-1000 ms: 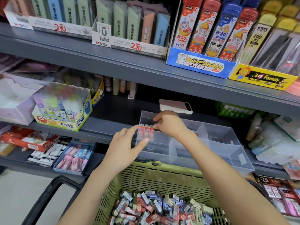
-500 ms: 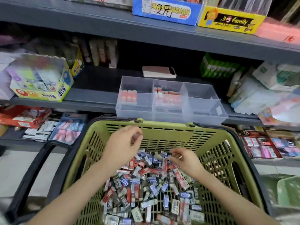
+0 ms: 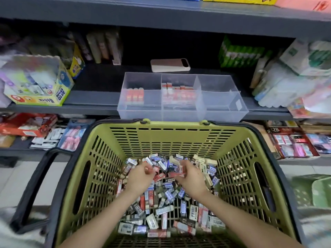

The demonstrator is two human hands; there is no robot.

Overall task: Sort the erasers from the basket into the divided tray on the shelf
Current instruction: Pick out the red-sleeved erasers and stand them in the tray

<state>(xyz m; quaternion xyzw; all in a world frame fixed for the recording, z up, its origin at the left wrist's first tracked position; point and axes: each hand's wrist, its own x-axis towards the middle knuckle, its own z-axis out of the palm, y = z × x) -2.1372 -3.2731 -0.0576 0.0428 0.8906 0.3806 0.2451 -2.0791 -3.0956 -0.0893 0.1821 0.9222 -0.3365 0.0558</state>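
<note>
Both forearms reach in from the near rim of the green basket [image 3: 170, 138], bare and roughly parallel, wrists bent down over the pile of erasers [image 3: 161, 212] that covers the basket floor.

Left hand [image 3: 141, 174]: knuckles up, fingers curled downward into the pile toward the far wall. Something red sits at the fingertips, but I cannot tell whether it is pinched or only touched.

Right hand [image 3: 190, 175]: also knuckles up, fingers and thumb curled round a red eraser [image 3: 179, 174] with a barcode showing, lifted slightly off the heap. The 2 hands are near each other, not touching.

The divided tray [image 3: 182, 113] stands at the front edge of the shelf [image 3: 93, 104], just beyond the basket's far rim. A row of red-and-white erasers stands in its left column, and a bigger batch fills the middle column.

Behind the tray, toward the shelf's back, lies a flat pinkish device [image 3: 170, 65]. A glue box [image 3: 37, 97] sits at the shelf's left end.
</note>
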